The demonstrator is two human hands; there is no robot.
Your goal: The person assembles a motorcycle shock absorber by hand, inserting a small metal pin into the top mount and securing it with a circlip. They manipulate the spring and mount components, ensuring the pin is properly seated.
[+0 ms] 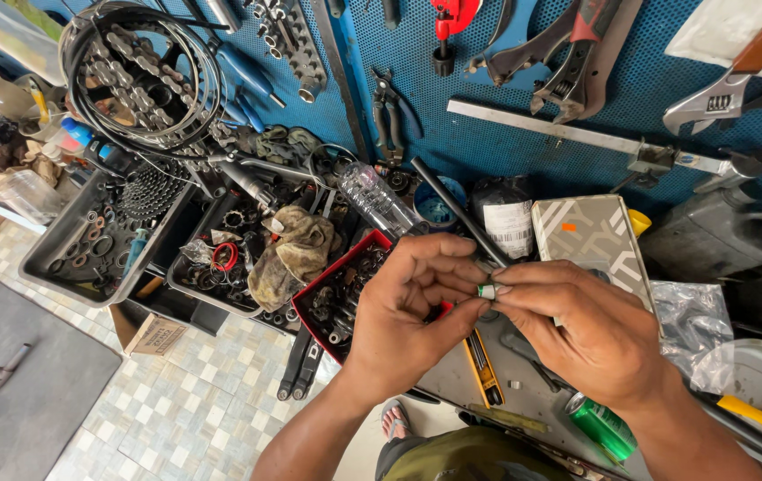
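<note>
Two hands meet over the cluttered counter (532, 392), pinching one tiny part between them. The left hand (407, 312) curls closed, thumb and fingertips pressing toward a small pale sleeve (486, 291) with a greenish band; the right hand (590, 334) closes on the same piece from the other side, forefinger and thumb on it. The sleeve sits right at the lower end of a thin black rod (456, 212) that slants up toward the blue pegboard (505, 142); whether it is slipped onto the rod I cannot tell.

The sleeve looks very light, hard and smooth, small enough to slip or flick away, so a fingertip pinch on its sides seems the only workable hold. The rod looks stiff and light, best steadied close to the end being worked.

Below the hands lie a yellow-handled knife (485, 367) and a green can (602, 426). A red tray (308, 299) of greasy parts sits just left, a dirty rag (292, 254) beyond it.
</note>
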